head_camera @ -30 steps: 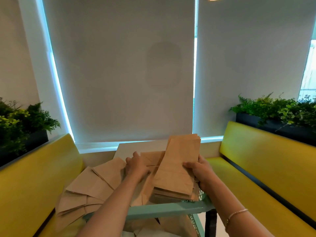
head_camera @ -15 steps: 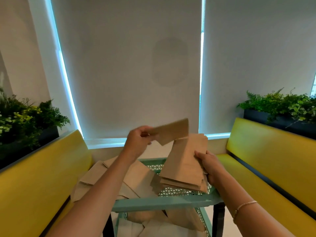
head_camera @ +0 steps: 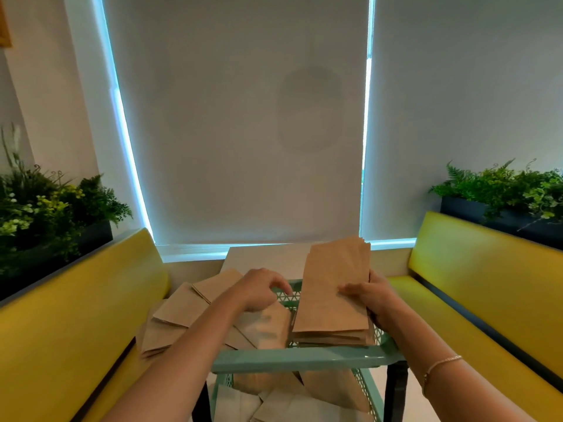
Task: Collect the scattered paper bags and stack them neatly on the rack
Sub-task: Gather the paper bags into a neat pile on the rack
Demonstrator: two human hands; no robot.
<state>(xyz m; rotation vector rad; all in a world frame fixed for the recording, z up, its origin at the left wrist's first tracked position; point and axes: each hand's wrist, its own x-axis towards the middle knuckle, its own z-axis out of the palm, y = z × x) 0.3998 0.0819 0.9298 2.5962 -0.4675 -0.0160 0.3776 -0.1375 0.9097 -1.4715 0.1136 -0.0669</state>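
A neat stack of brown paper bags (head_camera: 332,296) stands tilted on the right side of the mint-green rack (head_camera: 298,359). My right hand (head_camera: 371,300) grips the stack from its right edge, thumb lying on top. To its left, my left hand (head_camera: 259,289) reaches down with curled fingers and holds a loose paper bag (head_camera: 268,328), which is blurred. More scattered bags (head_camera: 179,312) fan out over the rack's left side and spill past its edge. Further bags (head_camera: 335,391) lie on the lower shelf.
Yellow benches flank the rack on the left (head_camera: 76,330) and right (head_camera: 487,284), with planters (head_camera: 45,214) behind their backs. A white table (head_camera: 268,257) stands beyond the rack under closed window blinds.
The bag my left hand held up half a second ago is no longer in it. That hand has dropped back down to the loose pile. My right hand still holds the stack.
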